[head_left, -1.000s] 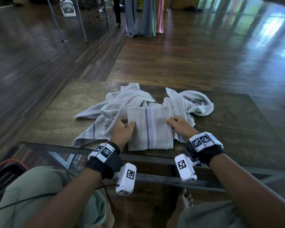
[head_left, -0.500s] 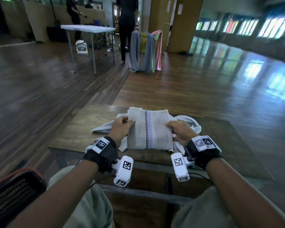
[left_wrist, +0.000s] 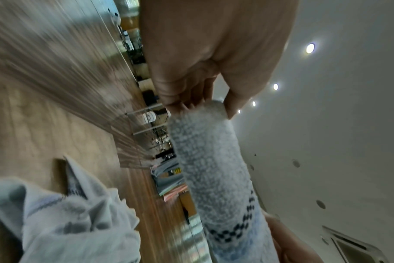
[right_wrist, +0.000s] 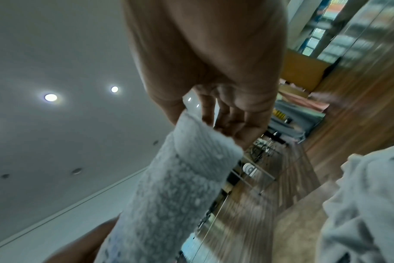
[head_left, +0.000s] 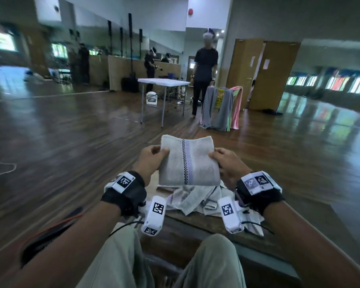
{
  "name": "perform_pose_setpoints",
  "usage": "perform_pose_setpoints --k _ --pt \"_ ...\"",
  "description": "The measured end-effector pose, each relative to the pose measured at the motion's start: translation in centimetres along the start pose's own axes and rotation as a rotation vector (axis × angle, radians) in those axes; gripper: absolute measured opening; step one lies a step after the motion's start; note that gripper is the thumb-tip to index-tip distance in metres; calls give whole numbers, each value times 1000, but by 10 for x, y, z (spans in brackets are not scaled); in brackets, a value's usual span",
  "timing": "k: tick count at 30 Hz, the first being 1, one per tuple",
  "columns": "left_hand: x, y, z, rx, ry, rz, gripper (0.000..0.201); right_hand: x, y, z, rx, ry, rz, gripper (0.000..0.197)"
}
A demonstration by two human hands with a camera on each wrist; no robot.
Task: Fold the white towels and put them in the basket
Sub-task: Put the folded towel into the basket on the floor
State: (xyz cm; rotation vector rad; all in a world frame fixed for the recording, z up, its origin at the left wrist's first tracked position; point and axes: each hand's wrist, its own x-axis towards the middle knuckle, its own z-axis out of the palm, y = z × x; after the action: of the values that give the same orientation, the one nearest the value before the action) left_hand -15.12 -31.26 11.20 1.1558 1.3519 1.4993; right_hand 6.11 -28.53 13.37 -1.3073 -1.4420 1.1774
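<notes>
A folded white towel with a black checked stripe and a pale purple band is held up in the air above the table. My left hand pinches its left edge, thumb on top. My right hand pinches its right edge. The left wrist view shows the folded towel edge-on between thumb and fingers; the right wrist view shows the folded towel the same way. Unfolded white towels lie crumpled on the wooden table below. A dark basket with an orange rim sits low at my left.
My knees are under the table's near edge. A person stands across the wooden floor beside a white folding table and a rack draped with grey and pink cloths. Other people stand at the far wall.
Both hands have lifted the folded towel off the pile and raised it toward me. The head view has tilted up, so the room now fills the frame.
</notes>
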Motion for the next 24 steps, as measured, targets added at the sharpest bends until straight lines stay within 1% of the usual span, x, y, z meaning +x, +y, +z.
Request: perform_pose_setpoints --k 3,5,7,9,11,15,17,20,22,24 --pt "-6 3 -37 -50 91 -2 19 13 -8 36 -14 -98 -23 18" --pt "-13 4 -61 -82 164 -5 14 19 -10 65 -20 -183 -36 22" --pt "-19 3 -86 -60 236 0 15 26 -12 96 -14 -252 -49 23" --pt "-25 1 -112 -36 298 -8 22 31 -11 128 -20 -325 -57 22" --pt "-31 -4 -140 -9 387 -12 23 33 -10 161 -20 -401 -58 22" --pt "-49 -22 -196 72 566 -64 30 34 -4 230 -50 -541 -58 24" --pt "-58 -36 -222 90 654 -89 28 33 4 265 -85 -607 -54 28" --pt "-69 -67 -257 90 735 -152 23 33 24 315 -137 -688 -36 30" --pt "-72 -94 -277 90 777 -199 22 35 43 344 -178 -724 -16 25" --pt "-72 -125 -295 81 809 -240 26 38 65 370 -219 -756 28 18"
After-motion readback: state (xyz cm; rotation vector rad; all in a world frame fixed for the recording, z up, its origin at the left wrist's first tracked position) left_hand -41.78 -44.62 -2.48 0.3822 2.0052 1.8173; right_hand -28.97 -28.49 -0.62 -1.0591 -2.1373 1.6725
